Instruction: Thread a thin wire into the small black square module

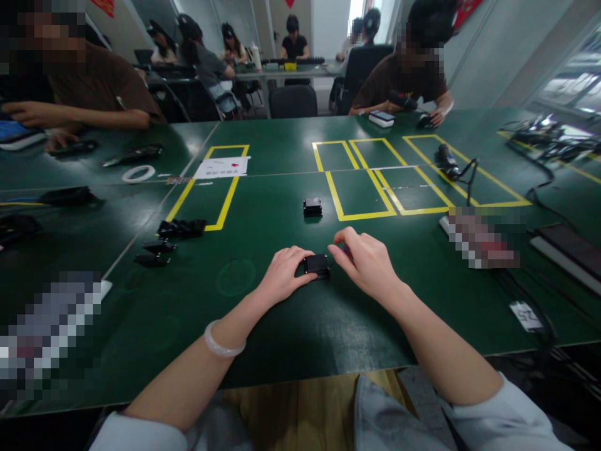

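A small black box-shaped part [317,264] rests on the green table [282,326] in front of me. My left hand [287,270] grips it from the left, thumb at the near side and fingers at the far side. Just right of the part, my right hand [369,260] is closed in a pinch; what its fingertips hold, if anything, I cannot make out. A similar black part [312,207] stands a little farther away. Off to the left lie a black ridged piece [182,228] and two small black parts [154,254].
Yellow tape outlines [366,217] mark the table, with a printed sheet [222,167] on one. A tape roll [138,173] lies at left. Tangled cables [549,134] and a dark corded device [447,163] are at right. Co-workers sit across the table.
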### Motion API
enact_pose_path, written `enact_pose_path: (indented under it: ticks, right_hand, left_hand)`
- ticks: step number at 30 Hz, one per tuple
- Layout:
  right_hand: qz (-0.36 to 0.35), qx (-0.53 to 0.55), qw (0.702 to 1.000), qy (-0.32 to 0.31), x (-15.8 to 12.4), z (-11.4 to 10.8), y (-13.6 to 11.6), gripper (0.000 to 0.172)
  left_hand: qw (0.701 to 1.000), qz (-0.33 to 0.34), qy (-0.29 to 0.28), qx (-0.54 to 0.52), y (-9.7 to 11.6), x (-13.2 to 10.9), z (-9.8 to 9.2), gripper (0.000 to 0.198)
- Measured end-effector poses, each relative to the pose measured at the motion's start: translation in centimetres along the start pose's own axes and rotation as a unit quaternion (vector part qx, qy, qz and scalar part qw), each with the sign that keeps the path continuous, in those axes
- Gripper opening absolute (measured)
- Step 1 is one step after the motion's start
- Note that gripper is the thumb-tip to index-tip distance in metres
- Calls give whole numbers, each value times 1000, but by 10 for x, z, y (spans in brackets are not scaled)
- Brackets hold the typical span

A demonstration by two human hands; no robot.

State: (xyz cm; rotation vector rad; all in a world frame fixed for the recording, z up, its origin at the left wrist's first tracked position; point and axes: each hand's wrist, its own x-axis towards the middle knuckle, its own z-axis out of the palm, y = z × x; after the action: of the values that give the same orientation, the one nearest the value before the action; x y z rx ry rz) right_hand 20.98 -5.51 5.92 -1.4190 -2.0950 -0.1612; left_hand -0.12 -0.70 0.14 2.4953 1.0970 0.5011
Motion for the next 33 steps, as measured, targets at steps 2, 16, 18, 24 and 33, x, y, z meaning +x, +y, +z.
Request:
enact_pose_path:
  ticks: [2, 16, 18, 24, 33]
  right_hand:
    - [-1, 0, 1000, 1, 0, 0, 0, 26]
    - [-2, 14, 1000, 8, -1, 1, 0, 25]
    - [-2, 9, 1000, 10, 0, 1, 0, 25]
    - [-2, 2, 1000, 21, 0, 2, 0, 20]
    - [5, 7, 1000, 10, 0, 2, 1, 23]
  left_hand:
    - [1000, 3, 1, 1, 0, 0, 0, 38]
    - [1000, -1, 1, 0, 0, 0, 0, 38]
    - [1000, -1, 1, -3, 0, 0, 0, 38]
    - [1000, -2, -5, -10, 1, 0, -1, 37]
    - [1000, -1, -3, 1, -1, 1, 0, 39]
